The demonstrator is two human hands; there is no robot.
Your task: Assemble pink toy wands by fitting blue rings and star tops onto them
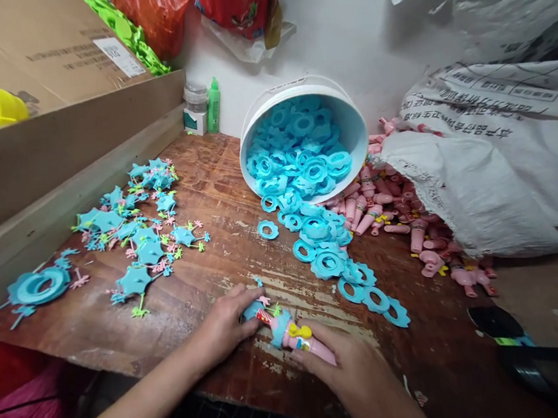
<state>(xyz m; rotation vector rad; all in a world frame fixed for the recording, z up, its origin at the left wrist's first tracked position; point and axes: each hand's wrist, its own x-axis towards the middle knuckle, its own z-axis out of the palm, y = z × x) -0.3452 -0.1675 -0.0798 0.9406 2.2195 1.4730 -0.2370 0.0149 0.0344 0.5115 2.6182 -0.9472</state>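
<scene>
The right hand [348, 368] has its grip closed around a pink toy [303, 343] lying low on the wooden desk [193, 298]. The left hand [226, 324] pinches the toy's blue top [252, 310]. Blue rings [328, 257] spill from a tipped white bucket [349, 118] behind.

Two bare arms are seen. No sleeves are worn on them. No rings or bands are seen on the left hand [226, 326] or the right hand [348, 368].
</scene>
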